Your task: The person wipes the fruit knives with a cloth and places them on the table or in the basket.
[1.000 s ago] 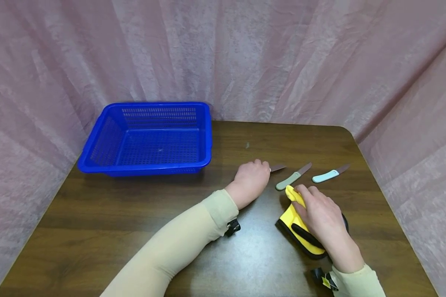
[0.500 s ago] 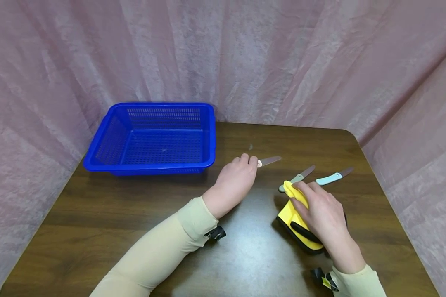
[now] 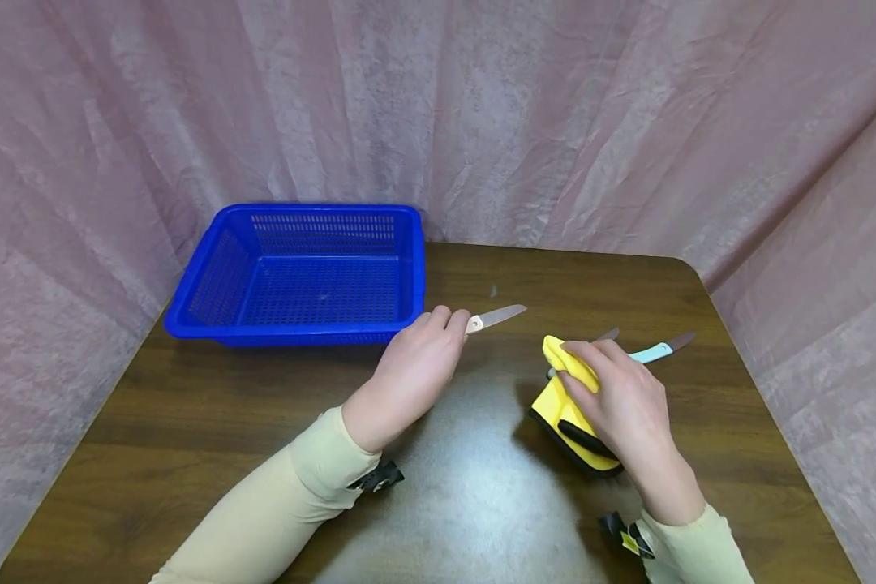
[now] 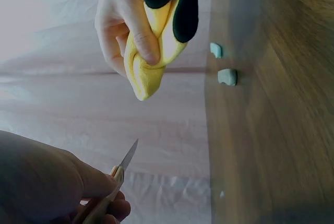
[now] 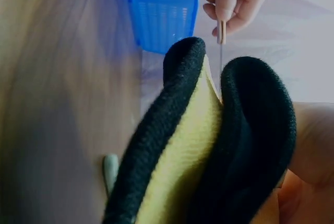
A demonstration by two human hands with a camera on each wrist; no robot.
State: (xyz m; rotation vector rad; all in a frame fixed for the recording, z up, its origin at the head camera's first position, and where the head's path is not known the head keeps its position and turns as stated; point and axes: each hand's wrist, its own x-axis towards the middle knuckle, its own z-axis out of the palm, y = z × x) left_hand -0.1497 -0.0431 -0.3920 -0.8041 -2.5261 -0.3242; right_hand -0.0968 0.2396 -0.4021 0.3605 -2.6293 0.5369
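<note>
So far, the left hand grips a raised cream-handled knife, the right hand pinches yellow-and-black cloth, while a pale-green-handled knife and pale-blue-handled knife lie unlifted.

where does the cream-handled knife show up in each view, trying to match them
Head: knife just right of centre in the left hand, blade pointing right.
Left wrist: knife lower left, blade pointing up.
Right wrist: knife upper right, blade pointing down.
Shared landmark: yellow-and-black cloth.
</note>
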